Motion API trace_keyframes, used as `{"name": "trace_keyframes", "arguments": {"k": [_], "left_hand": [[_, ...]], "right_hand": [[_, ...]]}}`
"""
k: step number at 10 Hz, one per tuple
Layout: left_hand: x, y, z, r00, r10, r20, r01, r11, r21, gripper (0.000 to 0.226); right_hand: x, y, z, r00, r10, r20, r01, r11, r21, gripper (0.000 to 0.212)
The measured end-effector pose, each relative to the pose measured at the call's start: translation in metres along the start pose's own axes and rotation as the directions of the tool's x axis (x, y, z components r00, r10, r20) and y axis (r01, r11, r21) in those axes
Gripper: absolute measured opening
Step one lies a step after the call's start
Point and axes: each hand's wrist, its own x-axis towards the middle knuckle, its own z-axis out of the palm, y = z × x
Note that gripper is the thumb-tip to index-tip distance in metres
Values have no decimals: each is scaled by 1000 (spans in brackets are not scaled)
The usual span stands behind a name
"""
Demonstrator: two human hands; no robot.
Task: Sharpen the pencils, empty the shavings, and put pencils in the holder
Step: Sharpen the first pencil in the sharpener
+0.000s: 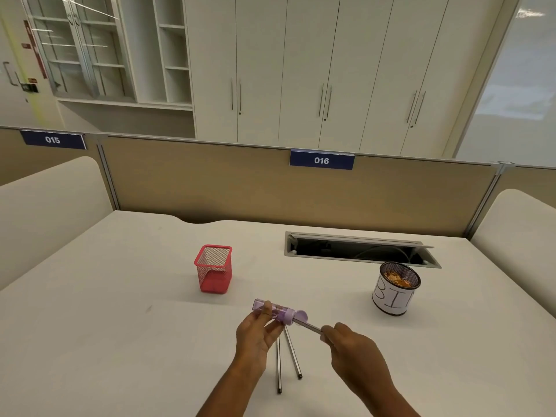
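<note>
Two bare forearms reached up from the bottom edge, over a big white table (pixel 120 296). On the table, under and between the hands, lay two thin grey pencils (pixel 285 356), side by side, with their near ends spread a little apart and their far ends hidden under the left hand. That left hand (pixel 255 332) was curled around a small see-through purple plastic sharpener (pixel 272 313) shaped like a tube, with the thumb on top and the fingers below, holding it up off the table. A round purple cap (pixel 301 315) hung open at the end of the sharpener that faced the right hand. The right hand (pixel 352 347) pinched the back end of a third grey pencil (pixel 310 326) between its thumb and fingers, and the front end of that pencil was poked into the sharpener. Past the left hand, well apart from it, stood a red square wire-mesh holder (pixel 214 269) with nothing showing inside. Past the right hand and off to its right stood a round black mesh cup wrapped in white paper with letters on it (pixel 394 288), and orange shavings (pixel 397 279) lay inside it.
</note>
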Motion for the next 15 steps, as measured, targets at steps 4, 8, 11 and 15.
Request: {"name": "trace_keyframes", "arguments": {"k": [4,8,11,15], "left_hand": [[-4,1,2,999,-30,43,26,996,80,18],[-9,-3,12,999,4,46,-5,1000,31,12],[-7,-4,4,999,-22,23,21,997,72,11],[-9,-6,8,1000,-15,22,14,999,44,11]], "right_hand": [[2,15,-14,687,235,688,-726,282,628,8],[-12,0,-8,901,319,293,-429,756,495,31],[-2,1,-11,673,259,693,-739,210,640,12],[-8,-9,-5,962,205,179,-247,932,263,18]]}}
